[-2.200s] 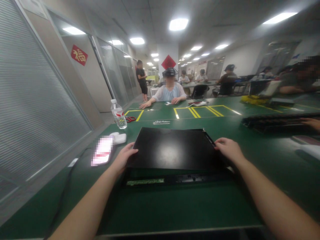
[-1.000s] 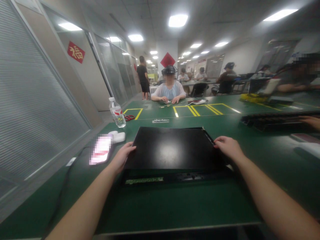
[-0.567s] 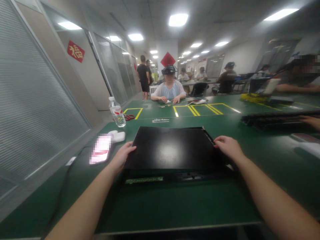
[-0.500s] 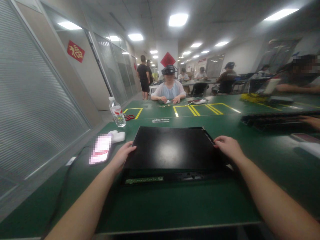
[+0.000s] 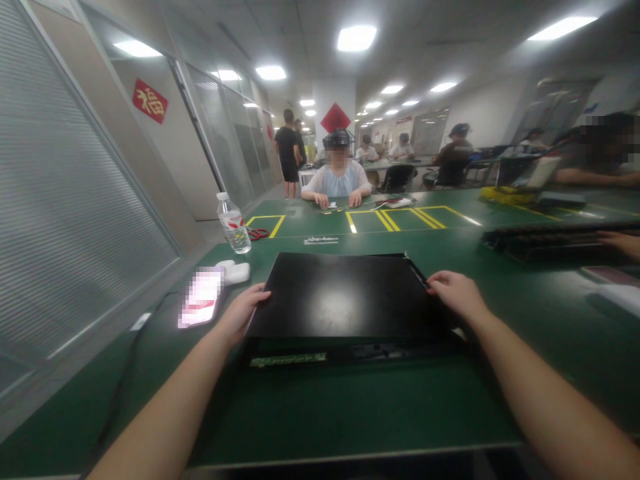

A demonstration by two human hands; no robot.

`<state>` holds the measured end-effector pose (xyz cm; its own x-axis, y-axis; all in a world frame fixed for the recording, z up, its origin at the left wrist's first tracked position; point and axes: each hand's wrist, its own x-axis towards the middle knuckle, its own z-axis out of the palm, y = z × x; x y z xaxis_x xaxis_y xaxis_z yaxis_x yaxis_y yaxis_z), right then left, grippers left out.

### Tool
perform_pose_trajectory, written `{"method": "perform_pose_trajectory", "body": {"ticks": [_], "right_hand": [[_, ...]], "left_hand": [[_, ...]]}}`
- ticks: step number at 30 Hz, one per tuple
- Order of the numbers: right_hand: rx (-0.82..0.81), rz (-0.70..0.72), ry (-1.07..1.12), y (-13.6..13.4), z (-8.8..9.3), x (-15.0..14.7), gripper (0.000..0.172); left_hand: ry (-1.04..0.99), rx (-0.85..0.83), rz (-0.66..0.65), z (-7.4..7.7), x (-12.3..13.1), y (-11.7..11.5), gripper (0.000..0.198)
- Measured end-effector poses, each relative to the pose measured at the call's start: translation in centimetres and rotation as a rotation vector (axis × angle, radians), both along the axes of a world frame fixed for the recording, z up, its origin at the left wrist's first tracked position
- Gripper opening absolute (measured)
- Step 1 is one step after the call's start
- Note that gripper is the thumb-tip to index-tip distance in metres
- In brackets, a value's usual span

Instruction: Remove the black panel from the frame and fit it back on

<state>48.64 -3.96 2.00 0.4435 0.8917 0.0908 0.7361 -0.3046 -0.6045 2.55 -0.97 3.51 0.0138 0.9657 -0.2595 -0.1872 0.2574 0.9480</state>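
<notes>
A flat black panel [image 5: 345, 297] lies on the green table [image 5: 350, 407] in front of me. Under its near edge a dark base with a green circuit strip [image 5: 287, 361] shows. My left hand [image 5: 243, 312] grips the panel's left edge, thumb on top and fingers curled round the side. My right hand [image 5: 457, 293] rests on the right edge, fingers bent over it.
A lit phone [image 5: 201, 299] with a dark cable and a white case [image 5: 235, 272] lie left of the panel. Farther back stand a water bottle [image 5: 231, 225] and red scissors [image 5: 259, 233]. A person [image 5: 339, 180] sits opposite. A black tray [image 5: 555, 243] and another person's hand [image 5: 623, 243] are at right.
My hands and the panel stay put; my left hand has shifted slightly along the edge. The person opposite has drawn both hands in. A second person has appeared in the far aisle.
</notes>
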Motion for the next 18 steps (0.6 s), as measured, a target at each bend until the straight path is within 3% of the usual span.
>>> {"method": "perform_pose_trajectory", "body": {"ticks": [4, 12, 18], "right_hand": [[0.018, 0.001, -0.004, 0.0, -0.1, 0.1, 0.02], [-0.005, 0.006, -0.021, 0.2, -0.1, 0.3, 0.021], [-0.026, 0.004, -0.009, 0.1, -0.1, 0.2, 0.021]], "left_hand": [[-0.029, 0.0, 0.006, -0.4, -0.2, 0.2, 0.035], [0.073, -0.001, 0.029, 0.9, 1.0, -0.9, 0.031], [0.102, 0.028, 0.004, 0.7, 1.0, -0.9, 0.032]]}}
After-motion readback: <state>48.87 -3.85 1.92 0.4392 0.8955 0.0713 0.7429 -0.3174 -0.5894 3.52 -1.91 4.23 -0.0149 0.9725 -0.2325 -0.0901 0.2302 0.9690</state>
